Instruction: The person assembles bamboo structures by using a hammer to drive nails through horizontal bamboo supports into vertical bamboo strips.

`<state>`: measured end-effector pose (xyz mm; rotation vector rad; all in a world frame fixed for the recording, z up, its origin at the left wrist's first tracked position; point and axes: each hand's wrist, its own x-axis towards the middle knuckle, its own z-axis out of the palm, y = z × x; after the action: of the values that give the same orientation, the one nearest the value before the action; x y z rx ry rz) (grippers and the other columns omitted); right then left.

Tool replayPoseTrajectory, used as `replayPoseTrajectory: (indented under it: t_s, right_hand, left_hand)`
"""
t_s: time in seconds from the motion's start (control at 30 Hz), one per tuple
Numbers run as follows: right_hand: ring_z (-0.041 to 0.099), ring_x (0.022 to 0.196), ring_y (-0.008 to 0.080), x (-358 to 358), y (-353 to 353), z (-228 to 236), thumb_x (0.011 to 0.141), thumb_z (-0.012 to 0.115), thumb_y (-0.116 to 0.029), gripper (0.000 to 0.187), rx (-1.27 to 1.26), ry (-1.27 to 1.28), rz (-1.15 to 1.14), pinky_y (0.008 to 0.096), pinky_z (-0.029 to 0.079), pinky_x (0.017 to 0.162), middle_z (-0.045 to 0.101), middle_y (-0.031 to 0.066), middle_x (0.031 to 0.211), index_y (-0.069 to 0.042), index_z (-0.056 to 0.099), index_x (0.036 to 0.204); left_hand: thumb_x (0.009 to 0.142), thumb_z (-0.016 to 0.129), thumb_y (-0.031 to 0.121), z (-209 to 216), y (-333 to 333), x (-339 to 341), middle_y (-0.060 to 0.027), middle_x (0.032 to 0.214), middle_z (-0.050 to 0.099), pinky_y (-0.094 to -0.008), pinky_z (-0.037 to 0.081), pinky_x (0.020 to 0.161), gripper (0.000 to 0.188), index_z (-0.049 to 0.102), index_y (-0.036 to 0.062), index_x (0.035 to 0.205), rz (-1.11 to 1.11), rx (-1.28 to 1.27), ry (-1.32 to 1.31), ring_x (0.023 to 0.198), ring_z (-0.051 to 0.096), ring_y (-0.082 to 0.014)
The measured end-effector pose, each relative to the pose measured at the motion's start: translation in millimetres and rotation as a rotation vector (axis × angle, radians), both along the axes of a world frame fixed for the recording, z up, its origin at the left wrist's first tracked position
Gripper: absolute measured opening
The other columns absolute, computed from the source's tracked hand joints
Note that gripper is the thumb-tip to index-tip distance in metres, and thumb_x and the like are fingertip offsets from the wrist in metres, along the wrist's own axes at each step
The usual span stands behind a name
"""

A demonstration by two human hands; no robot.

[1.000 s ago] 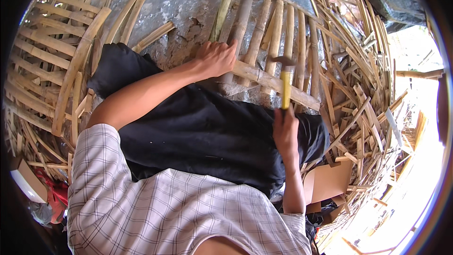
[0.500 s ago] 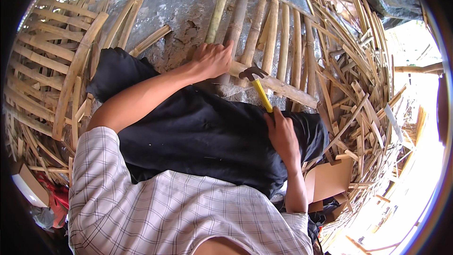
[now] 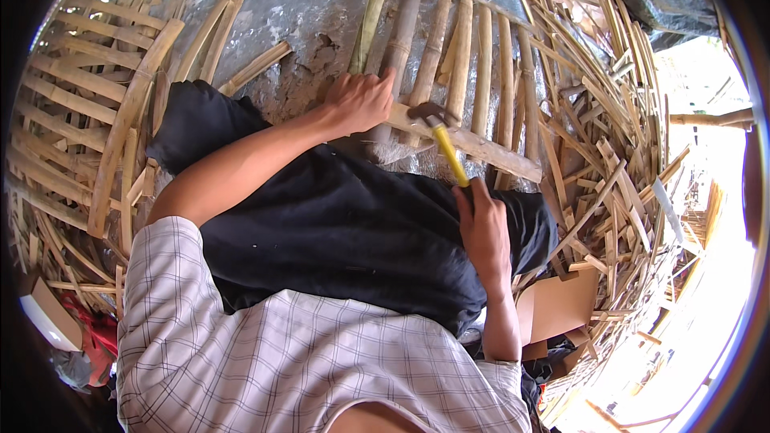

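Observation:
In front of me lies a slatted bamboo panel, its slats fixed between a near bamboo rail (image 3: pixel 497 152) and a far one. My left hand (image 3: pixel 361 103) is closed at the near end of a greenish bamboo slat (image 3: pixel 371 20), by the left end of the near rail; the knuckles hide what the fingertips touch. My right hand (image 3: pixel 484 226) grips a claw hammer (image 3: pixel 449 152) by its yellow handle. The dark brown hammer head lies over the near rail, right of my left hand; whether they touch I cannot tell.
Another slatted bamboo panel (image 3: pixel 80 104) stands on the left. Split bamboo strips (image 3: pixel 618 184) are heaped along the right. A cardboard box (image 3: pixel 559 305) sits by my right forearm. Black cloth (image 3: pixel 337 232) covers my legs, and a grey, flaking surface (image 3: pixel 265 8) lies beyond.
The hammer has shifted and turned slightly, its head now tilted differently over the rail, and my right hand has moved a little with it. My left hand keeps its place.

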<state>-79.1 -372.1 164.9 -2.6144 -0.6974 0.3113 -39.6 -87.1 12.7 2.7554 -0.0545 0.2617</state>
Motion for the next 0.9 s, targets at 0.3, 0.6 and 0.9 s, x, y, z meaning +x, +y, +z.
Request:
replayPoseTrajectory:
  t_s: [0.3,0.6,0.9]
  right_hand:
    - [0.061,0.061,0.0493,-5.3,-11.0,-16.9,0.103,0.062,-0.009,0.02,-0.127,-0.103,0.065,0.0542,0.043,0.05,0.06,0.0283,0.066,0.004,0.053,0.115]
    - [0.063,0.062,0.0476,-13.6,-14.8,-38.9,0.105,0.061,-0.015,0.02,-0.242,-0.323,0.082,0.0549,0.049,0.055,0.062,0.0253,0.066,0.001,0.054,0.115]
    - [0.063,0.067,0.0487,-13.1,-5.6,-33.1,0.105,0.061,-0.017,0.023,-0.039,-0.086,-0.112,0.0565,0.047,0.057,0.063,0.0291,0.072,0.001,0.054,0.118]
  left_hand:
    - [0.098,0.055,0.027,5.9,-5.1,6.8,-0.0214,0.086,0.073,-0.0539,0.055,0.072,0.054,0.05,-0.0012,0.143,0.013,0.026,0.101,0.076,0.071,-0.0401]
    - [0.098,0.054,0.027,2.9,-4.1,0.9,-0.0227,0.086,0.072,-0.053,0.056,0.074,0.055,0.049,-0.0014,0.145,-0.03,0.04,-0.006,0.077,0.071,-0.041]
    - [0.099,0.051,0.025,22.1,-4.6,8.4,-0.0264,0.093,0.073,-0.0551,0.055,0.083,0.056,0.046,-0.0021,0.148,-0.003,-0.06,0.173,0.086,0.071,-0.0455]
